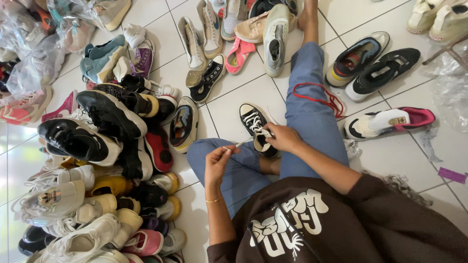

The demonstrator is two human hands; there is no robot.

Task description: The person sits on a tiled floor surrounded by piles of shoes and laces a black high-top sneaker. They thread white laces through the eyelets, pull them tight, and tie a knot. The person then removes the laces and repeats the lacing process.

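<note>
I sit on a white tiled floor in blue jeans and a brown printed top. A black canvas sneaker with white laces lies between my legs. My right hand rests on its heel end and pinches the lace there. My left hand pinches the free end of the same white shoelace, which is stretched between the two hands. A red lace lies across my right thigh.
A big heap of mixed shoes fills the floor to my left. More loose sneakers lie ahead, with three sneakers to the right. Clear plastic bags sit at top left and at the right edge.
</note>
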